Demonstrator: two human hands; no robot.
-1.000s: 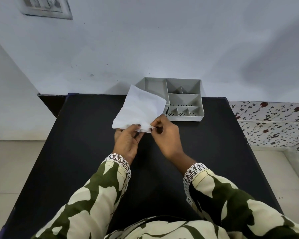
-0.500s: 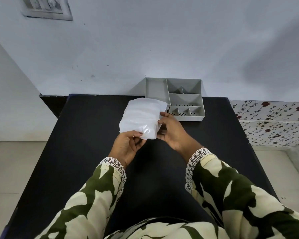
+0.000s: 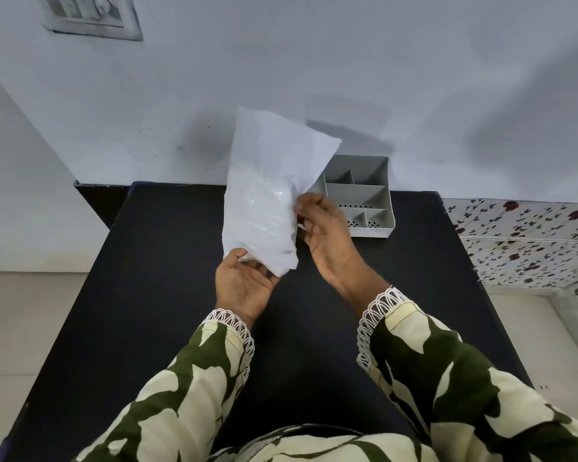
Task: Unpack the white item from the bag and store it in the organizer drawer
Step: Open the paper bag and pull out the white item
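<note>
At the bottom of the frame two sleeves in a green-and-cream leaf print reach forward over a black table (image 3: 167,295), each cuff edged with white lace.

Just above them, near the centre, the left hand (image 3: 244,285) is turned palm up, fingers loosely curled, cupping the lower corner of a white bag (image 3: 264,211); its thumb presses against the bag's bottom edge. The right hand (image 3: 324,231) is to the right of the bag, fingers bent, pinching the bag's right edge about halfway up between thumb and fingertips.

The bag is held up off the table, standing roughly upright and leaning a little to the right. Its lower half is shiny and bulges as if something fills it; the upper half is flatter and creased, flaring out towards the upper middle of the frame. What is inside I cannot make out, so the white item is not showing.

Beyond the hands, at the table's far edge right of centre, sits a grey organizer (image 3: 364,201), partly hidden behind the bag and the right hand. Its visible compartments look empty: two at the back, one wide one in the middle, and small ones at the front with perforated floors.

Behind it rises a pale wall (image 3: 414,78), with a switch plate (image 3: 92,15) in the upper left corner.
</note>
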